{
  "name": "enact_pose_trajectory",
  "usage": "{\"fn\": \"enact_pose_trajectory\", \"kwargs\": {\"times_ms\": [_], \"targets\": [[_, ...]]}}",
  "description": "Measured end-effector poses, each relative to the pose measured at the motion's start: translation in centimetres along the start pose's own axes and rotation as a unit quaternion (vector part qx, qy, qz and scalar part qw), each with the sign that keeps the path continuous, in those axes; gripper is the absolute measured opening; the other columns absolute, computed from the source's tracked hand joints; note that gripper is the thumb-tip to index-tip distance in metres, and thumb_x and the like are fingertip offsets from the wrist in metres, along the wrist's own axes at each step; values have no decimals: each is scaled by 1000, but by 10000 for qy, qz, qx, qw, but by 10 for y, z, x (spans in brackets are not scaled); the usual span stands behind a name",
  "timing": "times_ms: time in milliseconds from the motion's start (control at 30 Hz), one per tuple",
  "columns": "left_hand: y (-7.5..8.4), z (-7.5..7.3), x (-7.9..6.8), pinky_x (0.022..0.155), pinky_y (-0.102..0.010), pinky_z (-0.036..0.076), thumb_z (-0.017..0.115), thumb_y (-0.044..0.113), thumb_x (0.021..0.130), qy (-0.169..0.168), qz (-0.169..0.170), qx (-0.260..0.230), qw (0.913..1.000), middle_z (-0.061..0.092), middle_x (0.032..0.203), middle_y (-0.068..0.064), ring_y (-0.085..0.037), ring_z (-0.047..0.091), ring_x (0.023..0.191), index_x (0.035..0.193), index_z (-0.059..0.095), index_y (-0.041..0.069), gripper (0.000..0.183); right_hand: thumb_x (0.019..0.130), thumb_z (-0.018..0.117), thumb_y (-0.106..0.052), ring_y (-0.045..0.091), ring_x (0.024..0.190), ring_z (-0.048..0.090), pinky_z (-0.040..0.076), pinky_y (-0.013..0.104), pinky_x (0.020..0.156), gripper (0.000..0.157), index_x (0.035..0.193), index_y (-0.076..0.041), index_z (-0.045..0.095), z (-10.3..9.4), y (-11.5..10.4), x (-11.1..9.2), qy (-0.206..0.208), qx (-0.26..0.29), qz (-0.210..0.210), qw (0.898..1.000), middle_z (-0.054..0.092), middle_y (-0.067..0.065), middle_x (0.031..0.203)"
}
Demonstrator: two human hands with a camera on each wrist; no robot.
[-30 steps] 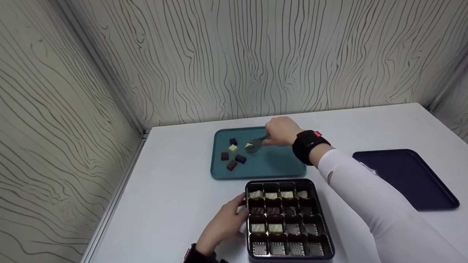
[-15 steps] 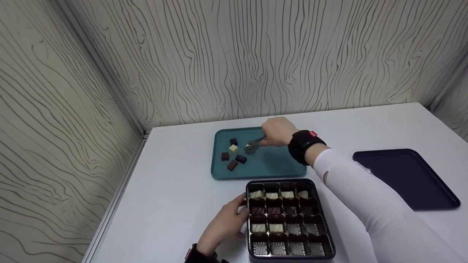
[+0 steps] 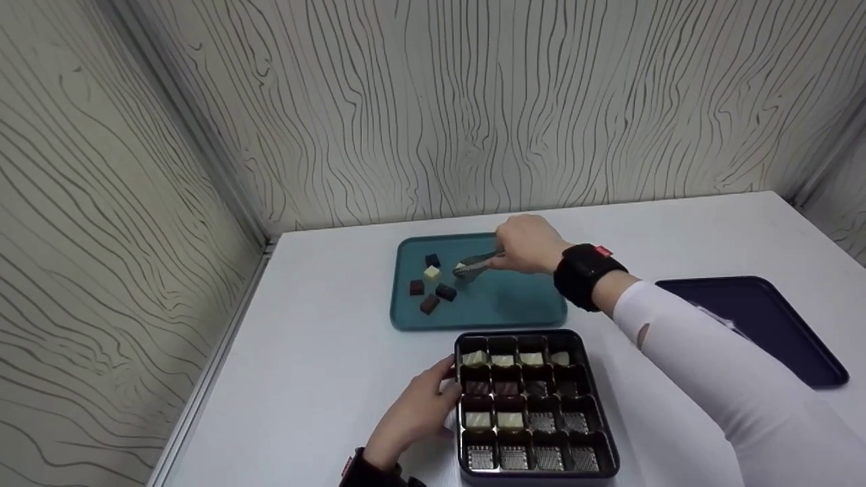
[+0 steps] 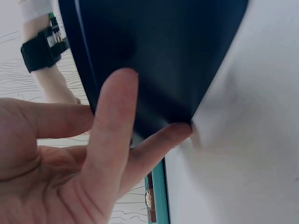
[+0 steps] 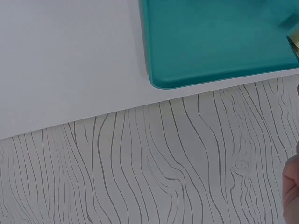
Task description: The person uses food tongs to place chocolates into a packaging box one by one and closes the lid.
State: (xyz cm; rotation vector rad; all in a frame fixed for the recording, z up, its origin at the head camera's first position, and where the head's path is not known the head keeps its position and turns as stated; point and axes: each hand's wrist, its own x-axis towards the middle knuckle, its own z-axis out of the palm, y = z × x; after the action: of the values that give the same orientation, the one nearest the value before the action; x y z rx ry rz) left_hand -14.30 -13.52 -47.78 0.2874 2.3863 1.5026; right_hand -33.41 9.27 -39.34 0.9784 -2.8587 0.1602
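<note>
My right hand [image 3: 531, 242] holds small tongs [image 3: 482, 260] over the teal tray [image 3: 504, 304]. Their tips lie at a white chocolate [image 3: 461, 266]. Several other chocolates sit left of the tips, among them another white one [image 3: 431, 273], a brown one [image 3: 429, 304] and a dark one [image 3: 446, 291]. Closer to me stands a dark box [image 3: 604, 406] with a divided insert, its upper compartments filled with white, brown and dark chocolates. My left hand [image 3: 421, 407] rests against the box's left side, fairly straight fingers [image 4: 114, 126] touching its wall in the left wrist view.
A dark navy tray [image 3: 764, 325] lies on the right of the white table [image 3: 325, 352], partly behind my right sleeve [image 3: 717, 372]. A wood-patterned panel [image 3: 433, 115] rises along the table's back edge, and another [image 3: 101, 223] stands on the left.
My right hand shifts slightly left, then back right, and the tongs turn so both their arms show. The right forearm swings right. My left hand stays at the box.
</note>
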Motion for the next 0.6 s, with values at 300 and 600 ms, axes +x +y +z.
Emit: {"fn": "enact_pose_trajectory", "kwargs": {"times_ms": [300, 600], "targets": [[0, -2, 1, 57, -39, 66, 50, 14, 105, -44, -19, 61, 10000, 55, 152, -31, -45, 67, 124, 160, 39, -1, 58, 93, 78, -32, 5, 51, 39, 27, 19, 52, 24, 80, -12, 84, -36, 1, -70, -13, 358, -437, 9984, 63, -3, 57], [-2, -1, 2, 59, -39, 67, 50, 12, 106, -166, 66, -78, 9998, 54, 152, -33, -46, 65, 127, 159, 41, 0, 55, 92, 78, -33, -5, 54, 26, 22, 15, 53, 37, 64, -24, 57, -55, -4, -148, 260, 170, -948, 9950, 32, -20, 58]]}}
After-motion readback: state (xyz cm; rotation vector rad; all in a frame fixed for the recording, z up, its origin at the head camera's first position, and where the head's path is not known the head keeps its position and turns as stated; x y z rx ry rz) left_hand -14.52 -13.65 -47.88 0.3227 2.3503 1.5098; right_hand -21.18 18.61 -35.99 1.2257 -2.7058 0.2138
